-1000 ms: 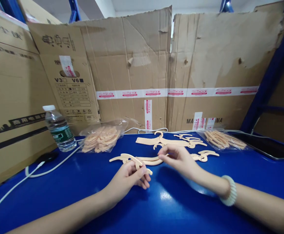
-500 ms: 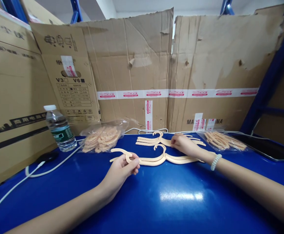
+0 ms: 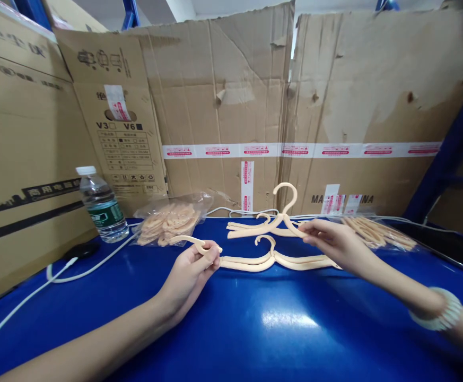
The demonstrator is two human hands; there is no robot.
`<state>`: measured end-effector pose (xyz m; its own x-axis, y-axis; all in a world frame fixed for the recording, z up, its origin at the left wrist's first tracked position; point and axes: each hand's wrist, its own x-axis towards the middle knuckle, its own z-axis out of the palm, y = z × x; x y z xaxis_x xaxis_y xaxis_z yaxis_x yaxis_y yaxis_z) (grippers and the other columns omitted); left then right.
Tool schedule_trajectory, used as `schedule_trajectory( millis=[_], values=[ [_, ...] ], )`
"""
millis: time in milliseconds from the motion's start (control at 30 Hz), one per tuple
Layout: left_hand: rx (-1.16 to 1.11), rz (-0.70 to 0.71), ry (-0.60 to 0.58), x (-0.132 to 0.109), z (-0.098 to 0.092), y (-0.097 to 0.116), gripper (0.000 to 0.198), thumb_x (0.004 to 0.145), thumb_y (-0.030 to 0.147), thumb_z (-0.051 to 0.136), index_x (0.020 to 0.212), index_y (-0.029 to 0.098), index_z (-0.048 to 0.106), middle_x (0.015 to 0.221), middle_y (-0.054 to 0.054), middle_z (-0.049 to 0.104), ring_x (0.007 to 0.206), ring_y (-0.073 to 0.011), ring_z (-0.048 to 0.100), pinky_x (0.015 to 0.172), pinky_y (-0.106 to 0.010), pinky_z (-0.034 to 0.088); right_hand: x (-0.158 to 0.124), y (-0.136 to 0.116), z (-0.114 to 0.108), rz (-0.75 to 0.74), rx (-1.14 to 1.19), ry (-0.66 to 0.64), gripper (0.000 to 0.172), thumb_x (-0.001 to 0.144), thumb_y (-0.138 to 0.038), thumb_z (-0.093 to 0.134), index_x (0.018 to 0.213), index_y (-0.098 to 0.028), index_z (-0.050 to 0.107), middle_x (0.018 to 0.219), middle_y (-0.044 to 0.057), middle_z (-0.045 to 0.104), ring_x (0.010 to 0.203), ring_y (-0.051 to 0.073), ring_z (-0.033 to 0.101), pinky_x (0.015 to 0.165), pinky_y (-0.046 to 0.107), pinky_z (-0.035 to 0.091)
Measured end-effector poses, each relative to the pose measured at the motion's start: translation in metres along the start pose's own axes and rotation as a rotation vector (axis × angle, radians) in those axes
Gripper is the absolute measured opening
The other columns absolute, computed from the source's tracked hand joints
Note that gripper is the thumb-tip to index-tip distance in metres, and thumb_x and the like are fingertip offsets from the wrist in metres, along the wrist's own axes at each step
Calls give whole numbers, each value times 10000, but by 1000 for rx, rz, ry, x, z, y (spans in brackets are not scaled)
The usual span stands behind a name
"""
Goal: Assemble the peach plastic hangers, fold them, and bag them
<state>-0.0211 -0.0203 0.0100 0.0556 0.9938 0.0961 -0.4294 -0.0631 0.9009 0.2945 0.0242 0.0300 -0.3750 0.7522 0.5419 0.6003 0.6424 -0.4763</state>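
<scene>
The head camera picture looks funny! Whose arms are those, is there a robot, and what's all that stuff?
No robot here! Those are a person's own bare hands. The camera sits on their head, looking forward and down, so you see nearly what they see. The left hand holds a small, pale curved piece. The right hand grips one arm of a pale hanger. On the blue table lie more hangers, and there's a water bottle and two clear bags of pale pieces.
</scene>
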Motion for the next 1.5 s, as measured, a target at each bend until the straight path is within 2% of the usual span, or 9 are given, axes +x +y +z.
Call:
schedule_trajectory(
  millis=[233, 533, 800, 1033, 1367, 1500],
  values=[
    [-116, -117, -26, -3, 5, 2, 189, 687, 171, 813, 710, 142, 628, 905, -33, 588, 831, -147, 552, 803, -279, 481, -19, -7, 4, -41, 63, -37, 140, 916, -321, 516, 915, -200, 586, 842, 55, 644, 748, 192, 612, 632, 274, 513],
    [-71, -171, -135, -6, 6, 3, 178, 759, 189, 744, 676, 129, 598, 880, -39, 582, 749, -141, 548, 736, -270, 491, -25, -12, 4, -85, 57, -83, 120, 949, -266, 489, 964, -216, 597, 885, 42, 643, 804, 193, 617, 695, 296, 509],
    [-36, -147, -113, -3, 2, 1, 169, 745, 195, 754, 668, 122, 622, 745, -30, 599, 708, -138, 564, 713, -252, 489, -29, -16, 7, -172, -20, -22, 105, 935, -193, 513, 985, -234, 596, 928, 37, 649, 852, 196, 622, 721, 296, 504],
    [-8, -134, -60, 0, -1, -1, 175, 697, 177, 781, 646, 124, 622, 692, -22, 625, 653, -128, 572, 688, -242, 490, -30, -24, 9, -199, -11, -20, 142, 931, -155, 504, 1002, -240, 592, 937, 29, 658, 864, 183, 639, 728, 269, 514],
    [63, -76, 14, -1, -1, -2, 252, 614, 184, 821, 613, 137, 574, 637, -5, 622, 596, -126, 574, 650, -238, 481, -35, -24, 14, -148, 10, -81, 110, 954, -214, 492, 1012, -243, 581, 947, 34, 655, 843, 183, 645, 727, 278, 534],
    [54, -37, 45, 0, -1, -4, 308, 594, 221, 856, 628, 142, 560, 634, 6, 626, 572, -113, 571, 609, -222, 475, -35, -29, 15, -80, 60, -122, 119, 969, -262, 470, 980, -228, 584, 936, 44, 644, 848, 185, 633, 736, 279, 540]
  ],
)
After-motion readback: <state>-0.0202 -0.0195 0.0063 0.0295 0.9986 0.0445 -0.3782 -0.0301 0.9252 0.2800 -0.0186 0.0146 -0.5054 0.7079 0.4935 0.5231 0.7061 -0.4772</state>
